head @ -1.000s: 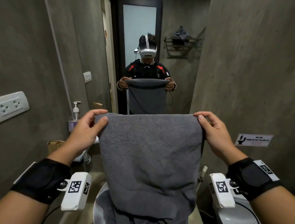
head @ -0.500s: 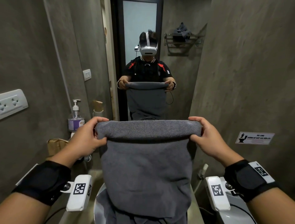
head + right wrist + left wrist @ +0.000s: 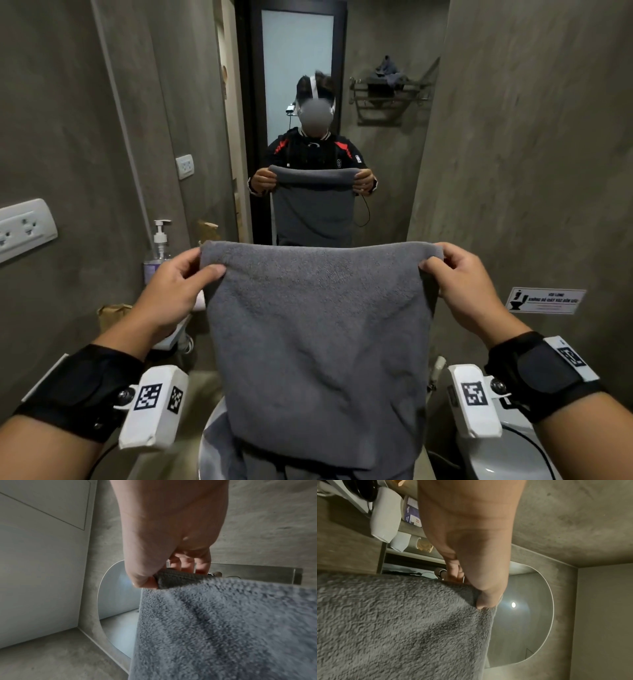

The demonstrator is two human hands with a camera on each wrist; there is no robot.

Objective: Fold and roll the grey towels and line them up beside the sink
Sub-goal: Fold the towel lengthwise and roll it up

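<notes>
Grey concrete walls close in a narrow bathroom with a mirror (image 3: 298, 68) ahead. Both hands hold one grey towel (image 3: 318, 342) upright in the air above the sink (image 3: 209, 438): the left hand (image 3: 171, 294) pinches its top left corner, the right hand (image 3: 469, 287) its top right corner, fingers curled on the cloth. Judging by this, folding has barely started; no rolled towels show on the worktop, so rolling and lining up remain.

Nubby grey terry-cloth towel (image 3: 315, 342), matt rough concrete-look wall (image 3: 531, 154), glossy mirror (image 3: 298, 68), clear plastic pump bottle (image 3: 158, 250)
</notes>
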